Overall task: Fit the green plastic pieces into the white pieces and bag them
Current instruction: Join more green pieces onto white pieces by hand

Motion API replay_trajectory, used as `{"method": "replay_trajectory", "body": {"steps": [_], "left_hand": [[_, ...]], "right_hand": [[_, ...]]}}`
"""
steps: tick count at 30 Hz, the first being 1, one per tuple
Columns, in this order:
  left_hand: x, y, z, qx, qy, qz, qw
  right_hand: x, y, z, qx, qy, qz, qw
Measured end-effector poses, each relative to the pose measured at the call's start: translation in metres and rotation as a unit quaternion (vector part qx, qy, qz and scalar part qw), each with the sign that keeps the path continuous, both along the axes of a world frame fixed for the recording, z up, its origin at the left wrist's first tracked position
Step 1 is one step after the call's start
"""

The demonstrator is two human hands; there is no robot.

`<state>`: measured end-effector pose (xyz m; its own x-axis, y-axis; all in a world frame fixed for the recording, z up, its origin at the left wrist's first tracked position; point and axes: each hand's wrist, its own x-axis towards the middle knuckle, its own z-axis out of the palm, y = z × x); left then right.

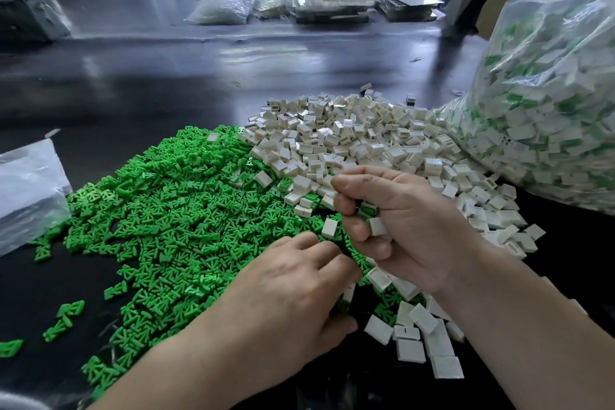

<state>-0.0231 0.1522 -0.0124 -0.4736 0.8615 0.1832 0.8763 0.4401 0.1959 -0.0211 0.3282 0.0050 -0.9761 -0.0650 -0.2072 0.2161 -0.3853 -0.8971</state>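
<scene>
dark desk point(166, 70) heaped with green pieces point(173, 216) at left, white pieces point(349, 136) at right. right hand point(392, 220) curled round a few white pieces, green showing inside. left hand point(293, 289) fingertips down in the green heap; grip unclear. filled bag point(549, 110) far right.

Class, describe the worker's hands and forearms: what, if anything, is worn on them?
The left hand and right hand are bare: no gloves, rings or watch visible. The left forearm and right forearm are uncovered as far as the frame shows.
</scene>
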Motion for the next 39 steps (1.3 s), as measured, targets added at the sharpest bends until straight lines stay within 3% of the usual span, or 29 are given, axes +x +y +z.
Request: {"method": "replay_trajectory", "body": {"steps": [5, 7, 9, 11, 14, 16, 21, 27, 30, 34, 39], "left_hand": [[-0.003, -0.005, -0.002, 0.044, -0.024, 0.034, 0.998], [-0.005, -0.006, -0.002, 0.058, -0.024, 0.053, 0.997], [-0.008, -0.006, -0.002, 0.071, -0.016, 0.078, 0.994], [-0.009, -0.007, -0.003, 0.089, -0.020, 0.104, 0.990], [-0.008, -0.008, -0.006, 0.131, -0.064, 0.145, 0.979], [-0.007, -0.008, -0.007, 0.178, -0.095, 0.168, 0.965], [-0.008, -0.009, -0.002, 0.261, -0.128, 0.167, 0.942], [-0.007, -0.011, 0.003, 0.334, -0.215, 0.196, 0.896], [-0.010, -0.017, 0.007, 0.370, -0.305, 0.222, 0.849], [-0.014, -0.018, 0.012, 0.446, -0.453, 0.205, 0.745], [-0.018, -0.020, 0.008, 0.483, -0.500, 0.209, 0.688]], "right_hand": [[0.003, 0.002, 0.002, 0.164, 0.013, -0.002, 0.986], [0.007, 0.004, 0.004, 0.308, 0.025, 0.027, 0.951], [0.009, 0.006, 0.005, 0.451, 0.037, 0.060, 0.890], [0.010, 0.006, 0.005, 0.515, 0.048, 0.090, 0.851], [0.010, 0.002, 0.004, 0.552, 0.060, 0.129, 0.822], [0.011, -0.001, 0.003, 0.531, 0.068, 0.140, 0.833], [0.011, 0.000, 0.003, 0.405, 0.061, 0.138, 0.902], [0.009, -0.001, 0.004, 0.306, 0.030, 0.077, 0.948], [0.008, 0.000, 0.007, 0.212, -0.011, 0.062, 0.975], [0.006, 0.001, 0.006, 0.150, -0.033, 0.068, 0.986], [0.004, 0.002, 0.004, 0.042, -0.029, 0.092, 0.994]]}}
